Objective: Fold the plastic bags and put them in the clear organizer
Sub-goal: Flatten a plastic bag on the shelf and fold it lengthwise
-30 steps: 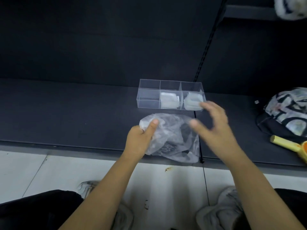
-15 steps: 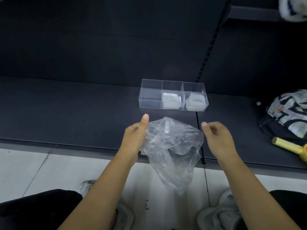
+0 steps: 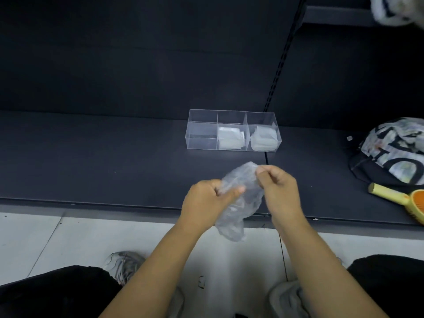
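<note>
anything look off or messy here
Nothing spilled or damaged. In the clear organizer, the folded bags in the right compartment sit askew, a corner tilted up, less tidy than the middle stack. The left hand and right hand grip a crumpled plastic bag, not yet folded.

Single view: head-worn wide-angle camera, high above the person's lap, facing forward and down. Both forearms enter from the bottom edge. The left hand and right hand sit just below frame centre, close to the lens, gripping the plastic bag between them. Beyond the hands, farther from the camera, is the dark shelf, with the clear organizer just past the right hand's knuckles. Nearer than the hands are pale floor, black trousers and a shoe. Well right of the right hand, the frame edge cuts a patterned fabric item and a yellow brush. Straight lines bow toward the edges.
</note>
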Tool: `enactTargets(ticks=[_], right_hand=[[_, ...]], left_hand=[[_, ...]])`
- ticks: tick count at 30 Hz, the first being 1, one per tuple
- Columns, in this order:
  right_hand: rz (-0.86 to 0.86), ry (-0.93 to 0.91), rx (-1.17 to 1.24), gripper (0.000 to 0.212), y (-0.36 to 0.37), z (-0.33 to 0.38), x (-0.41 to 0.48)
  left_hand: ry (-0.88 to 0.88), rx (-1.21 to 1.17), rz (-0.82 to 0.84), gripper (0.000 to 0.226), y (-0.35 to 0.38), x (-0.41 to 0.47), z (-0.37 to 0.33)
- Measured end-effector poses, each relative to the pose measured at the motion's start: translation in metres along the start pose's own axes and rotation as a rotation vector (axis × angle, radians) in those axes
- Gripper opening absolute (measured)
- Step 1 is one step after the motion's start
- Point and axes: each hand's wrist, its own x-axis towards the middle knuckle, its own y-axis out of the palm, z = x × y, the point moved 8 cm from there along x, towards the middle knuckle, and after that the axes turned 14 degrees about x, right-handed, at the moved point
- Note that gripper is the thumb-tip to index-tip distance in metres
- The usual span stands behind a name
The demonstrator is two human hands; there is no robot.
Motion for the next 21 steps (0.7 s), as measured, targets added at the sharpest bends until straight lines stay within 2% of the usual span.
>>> enactTargets(ticks=[3, 5, 8, 10, 12, 16, 18, 21], right_hand=[[-0.036, 0.098, 0.149, 0.025, -0.019, -0.009, 0.009], [-0.080, 0.122, 0.222, 0.031, -0.030, -0.012, 0.013], [-0.111, 0.135, 0.317, 0.030, -0.039, -0.014, 0.013], [-0.106, 0.152, 0.365, 0.028, -0.042, -0.016, 0.012], [-0.088, 0.171, 0.398, 0.027, -0.043, -0.018, 0.010], [-0.023, 0.162, 0.414, 0.029, -0.043, -0.018, 0.008], [-0.008, 0.156, 0.406, 0.030, -0.043, -0.017, 0.007], [-0.016, 0.154, 0.388, 0.030, -0.045, -0.016, 0.005]], left_hand=[[-0.098, 0.299, 0.379, 0.051, 0.020, -0.006, 0.026], [-0.133, 0.348, 0.506, 0.056, 0.026, -0.011, 0.038], [-0.147, 0.068, 0.440, 0.097, 0.025, -0.010, 0.036], [-0.136, -0.191, 0.315, 0.105, 0.022, -0.006, 0.025], [-0.167, -0.346, 0.220, 0.103, 0.024, -0.005, 0.021], [-0.260, -0.724, 0.201, 0.078, 0.034, 0.001, 0.024], [-0.198, -0.724, 0.179, 0.082, 0.028, 0.003, 0.022], [-0.087, -0.600, 0.248, 0.082, 0.029, 0.004, 0.019]])
